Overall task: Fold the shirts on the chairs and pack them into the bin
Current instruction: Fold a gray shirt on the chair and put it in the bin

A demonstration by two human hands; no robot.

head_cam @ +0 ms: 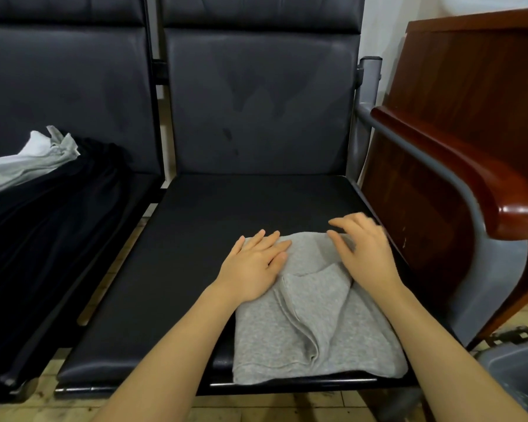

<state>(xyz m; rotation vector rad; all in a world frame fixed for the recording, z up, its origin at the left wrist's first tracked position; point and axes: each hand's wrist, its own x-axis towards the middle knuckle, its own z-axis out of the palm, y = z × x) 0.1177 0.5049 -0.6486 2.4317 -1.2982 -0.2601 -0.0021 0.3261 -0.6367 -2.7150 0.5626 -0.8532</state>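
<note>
**couchfold_22:** ok so where's the shirt right now?

**binpacker:** The grey shirt (pixel 314 324) is lying folded on the seat of the right-hand black chair (pixel 214 226), toward the front right corner, with its near edge right at the seat's front lip. There's a loose flap of fabric lying across its middle.

**couchfold_22:** and the hands? holding it or what?

**binpacker:** Not holding. The left hand (pixel 253 266) lies flat on the far left part of the shirt, fingers straight and spread a bit, pointing toward the chair back; its fingertips sit at the shirt's far edge. The right hand (pixel 363 254) is over the far right corner, fingers (pixel 342 242) spread and slightly bent, tips at or just above the cloth. It's a little blurry, so I can't tell if it's actually pressing. Either way both grips are wide, nothing pinched or curled around the fabric. Most of the shirt lies between the two forearms, nearer the person than the hands.

**couchfold_22:** anything else around?

**binpacker:** The left chair has a heap of black cloth (pixel 43 220) with a white and grey garment (pixel 34 159) on top. A wooden armrest (pixel 470 178) is at the right, and the corner of a grey bin (pixel 518 370) shows at bottom right, on the floor just beside the chair.
</note>
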